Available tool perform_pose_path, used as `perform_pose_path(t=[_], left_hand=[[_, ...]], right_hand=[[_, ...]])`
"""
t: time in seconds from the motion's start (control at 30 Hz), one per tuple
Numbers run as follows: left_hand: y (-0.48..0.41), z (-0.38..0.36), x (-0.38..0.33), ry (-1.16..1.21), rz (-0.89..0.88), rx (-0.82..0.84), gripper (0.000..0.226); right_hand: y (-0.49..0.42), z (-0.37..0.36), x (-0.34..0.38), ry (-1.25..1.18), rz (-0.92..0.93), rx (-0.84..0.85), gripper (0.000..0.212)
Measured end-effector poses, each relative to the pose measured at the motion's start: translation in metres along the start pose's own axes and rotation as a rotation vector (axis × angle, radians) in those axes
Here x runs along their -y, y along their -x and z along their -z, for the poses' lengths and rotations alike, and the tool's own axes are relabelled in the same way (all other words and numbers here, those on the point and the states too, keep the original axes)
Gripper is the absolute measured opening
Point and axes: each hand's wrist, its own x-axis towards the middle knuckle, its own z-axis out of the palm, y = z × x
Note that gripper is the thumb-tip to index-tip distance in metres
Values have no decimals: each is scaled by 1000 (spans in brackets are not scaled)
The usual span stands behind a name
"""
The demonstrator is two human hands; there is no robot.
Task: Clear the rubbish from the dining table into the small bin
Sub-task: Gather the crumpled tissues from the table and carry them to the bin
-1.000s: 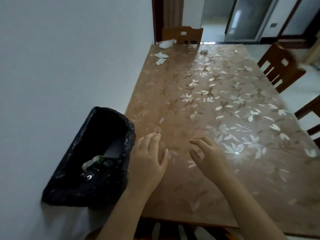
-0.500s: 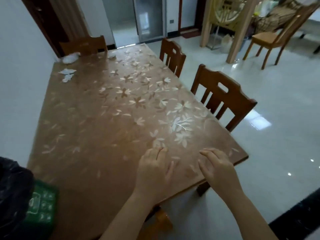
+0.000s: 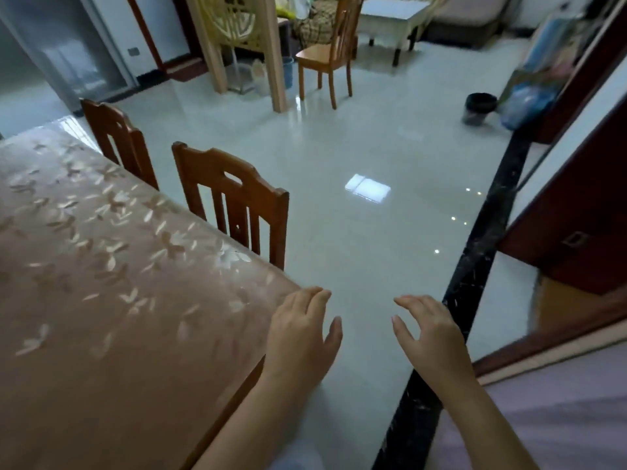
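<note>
The dining bench (image 3: pixel 101 283), under a glossy cover printed with pale flowers, fills the left of the view. Two wooden chairs (image 3: pixel 234 205) are tucked against its far long side. The left hand (image 3: pixel 302 334) hovers at the bench's near corner, fingers straight and relaxed, holding nothing. The right hand (image 3: pixel 431 334) hangs just beside it over the tiled floor (image 3: pixel 356 239), fingers loosely curved and empty. A round black bin (image 3: pixel 479 108) stands well apart on the floor; whether it is the small bin I cannot tell.
</note>
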Motion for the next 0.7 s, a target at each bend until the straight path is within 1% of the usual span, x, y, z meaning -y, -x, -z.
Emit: perform_pose_path(t=[0.13, 0.2, 0.3, 0.4, 0.5, 0.6, 0.7], left_hand=[[-40, -31, -8, 20, -42, 53, 39], [-67, -48, -7, 30, -46, 53, 34], [-116, -73, 0, 49, -27, 41, 34], [-181, -97, 18, 62, 8, -15, 40], [-254, -110, 34, 46, 24, -54, 40], [-319, -116, 44, 56, 31, -88, 39], [-371, -122, 59, 61, 49, -100, 39]], right_hand=[[-23, 9, -34, 24, -93, -13, 30], [-43, 11, -50, 41, -115, -4, 30], [-88, 10, -74, 61, -129, -2, 31], [-150, 5, -94, 94, -114, -14, 27], [-227, 0, -106, 126, -91, 2, 23], [-313, -6, -104, 135, -26, 27, 22], [-387, -20, -95, 141, 51, 33, 26]])
